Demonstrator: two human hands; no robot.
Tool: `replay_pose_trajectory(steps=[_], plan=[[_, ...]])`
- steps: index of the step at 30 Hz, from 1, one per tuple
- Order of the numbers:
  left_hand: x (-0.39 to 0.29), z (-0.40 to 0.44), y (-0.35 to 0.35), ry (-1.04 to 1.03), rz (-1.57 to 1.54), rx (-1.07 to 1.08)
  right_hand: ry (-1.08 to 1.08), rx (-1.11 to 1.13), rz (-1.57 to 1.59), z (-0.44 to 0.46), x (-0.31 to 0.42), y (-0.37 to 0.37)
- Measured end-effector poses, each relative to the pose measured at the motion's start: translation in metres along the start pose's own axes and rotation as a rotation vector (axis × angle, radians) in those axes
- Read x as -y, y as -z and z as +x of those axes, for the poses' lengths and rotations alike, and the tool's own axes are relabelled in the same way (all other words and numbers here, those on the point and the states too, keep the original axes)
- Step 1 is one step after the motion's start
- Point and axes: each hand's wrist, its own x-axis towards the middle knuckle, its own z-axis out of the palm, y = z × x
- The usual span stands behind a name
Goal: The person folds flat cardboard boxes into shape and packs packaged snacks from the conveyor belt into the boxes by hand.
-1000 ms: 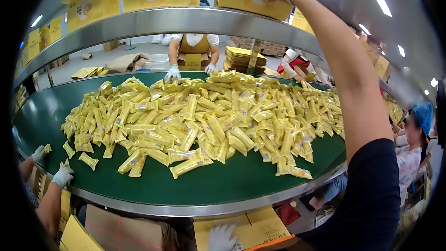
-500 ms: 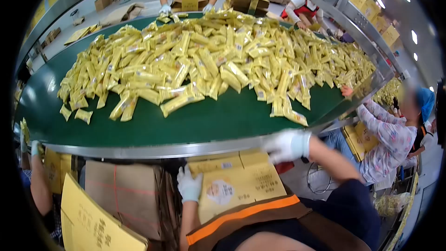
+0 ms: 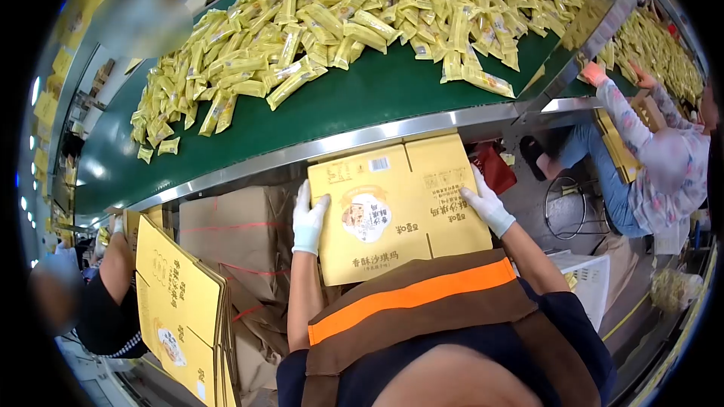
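Observation:
A yellow printed cardboard carton [image 3: 400, 211], apparently folded flat, lies in front of my apron below the conveyor edge. My left hand [image 3: 309, 218], in a white glove, grips its left edge with the thumb on the printed face. On the opposite edge, my right hand [image 3: 489, 205], also gloved, holds the carton with fingers partly hidden behind it. Beyond the carton, many yellow wrapped snack packets [image 3: 362, 22] are heaped on the green conveyor belt [image 3: 302, 117].
To my left stand a stack of flat yellow cartons [image 3: 170, 294] and a brown paper bundle [image 3: 234, 230] tied with red string. A metal rail [image 3: 347, 139] edges the belt. At right are a co-worker [image 3: 664, 158], a stool [image 3: 569, 207] and a white crate [image 3: 588, 279].
My right hand has come down from the conveyor rail onto the carton's right edge. The carton now faces me more squarely, and my view has tilted down.

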Motion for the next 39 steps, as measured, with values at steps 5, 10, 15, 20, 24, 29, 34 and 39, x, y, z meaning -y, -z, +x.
replay_pose_trajectory(steps=[5,10,15,20,24,29,34,39], plan=[[-0.108,-0.037,0.008,-0.397,-0.437,-0.014,0.904,-0.598,-0.809,-0.01,0.127,0.028],[-0.096,-0.02,0.014,-0.3,-0.411,0.183,1.057,-0.185,-1.153,0.028,0.207,0.023],[-0.1,-0.018,-0.006,-0.28,-0.398,0.072,1.234,-0.379,-1.137,0.032,0.198,0.017],[-0.098,-0.009,-0.01,-0.313,-0.371,0.083,1.105,-0.391,-0.886,0.022,0.205,0.014],[-0.138,-0.014,-0.034,-0.433,-0.415,0.009,0.859,-0.019,-0.409,0.036,0.225,0.001],[-0.197,-0.009,-0.022,-0.671,-0.293,0.458,0.827,0.871,-0.729,0.041,0.241,-0.018],[-0.207,-0.034,-0.016,-0.151,0.004,0.957,0.962,0.78,-1.128,0.03,0.216,-0.024],[-0.232,-0.012,-0.019,-0.354,0.041,1.393,1.195,-0.219,-0.993,0.022,0.225,-0.018]])
